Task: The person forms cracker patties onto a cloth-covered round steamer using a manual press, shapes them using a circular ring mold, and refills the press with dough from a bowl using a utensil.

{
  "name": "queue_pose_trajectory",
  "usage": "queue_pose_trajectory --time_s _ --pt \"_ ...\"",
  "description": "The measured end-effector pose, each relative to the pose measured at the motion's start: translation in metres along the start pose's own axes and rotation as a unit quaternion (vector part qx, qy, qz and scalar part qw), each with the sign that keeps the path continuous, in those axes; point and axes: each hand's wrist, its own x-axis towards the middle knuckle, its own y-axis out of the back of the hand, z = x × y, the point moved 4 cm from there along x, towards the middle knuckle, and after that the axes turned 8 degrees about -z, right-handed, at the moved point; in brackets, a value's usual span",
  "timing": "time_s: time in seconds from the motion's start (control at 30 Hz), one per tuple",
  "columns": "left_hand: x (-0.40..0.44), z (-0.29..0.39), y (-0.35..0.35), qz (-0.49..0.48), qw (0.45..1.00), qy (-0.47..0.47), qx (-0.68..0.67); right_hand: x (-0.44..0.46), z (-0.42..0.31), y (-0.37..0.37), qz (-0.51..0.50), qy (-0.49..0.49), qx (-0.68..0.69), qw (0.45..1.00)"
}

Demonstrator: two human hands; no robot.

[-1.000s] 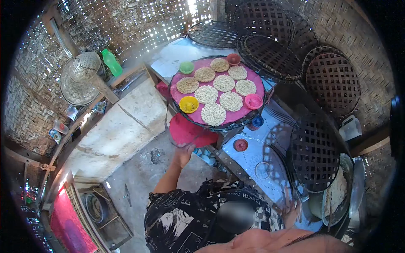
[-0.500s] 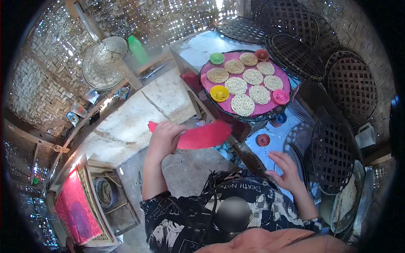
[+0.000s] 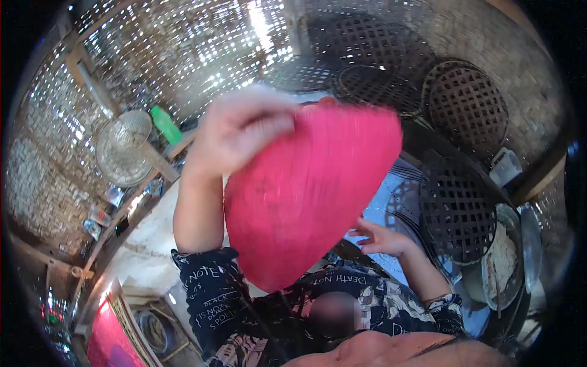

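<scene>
A large pink-red sheet (image 3: pixel 312 183) is raised in front of my chest and hides most of the table behind it. My left hand (image 3: pixel 247 125), blurred by motion, grips the sheet at its upper left edge. Below the sheet's right side is my right hand (image 3: pixel 380 238), fingers apart and nothing in them; its fingertips are close to the sheet's lower right edge, and I cannot tell whether they touch. Only a bit of a red bowl (image 3: pixel 328 101) shows above the sheet's top edge.
Dark woven trays (image 3: pixel 466 105) lean along the back and right walls, one (image 3: pixel 458 211) near my right arm. A basin of pale dough-like material (image 3: pixel 501 260) stands at right. At left are a metal strainer (image 3: pixel 131 129) and a green bottle (image 3: pixel 166 125).
My left hand has lifted the pink-red sheet from low beside the table to chest height, now covering the tray of round pale pieces. My right hand has come up and moved left towards the sheet.
</scene>
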Motion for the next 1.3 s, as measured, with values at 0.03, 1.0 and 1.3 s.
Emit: queue_pose_trajectory --time_s 0.03,1.0,1.3 --pt "0.015 -0.008 0.0 0.061 0.997 0.032 -0.037 -0.003 0.003 -0.002 -0.012 0.029 0.082 0.996" --pt "0.081 -0.106 -0.453 -0.115 0.953 0.269 -0.076 -0.396 0.022 0.167 0.71 -0.166 -0.257 0.634" --pt "0.088 -0.091 -0.437 -0.093 0.955 0.27 -0.072 -0.388 0.021 0.165 0.729 -0.126 -0.297 0.604"
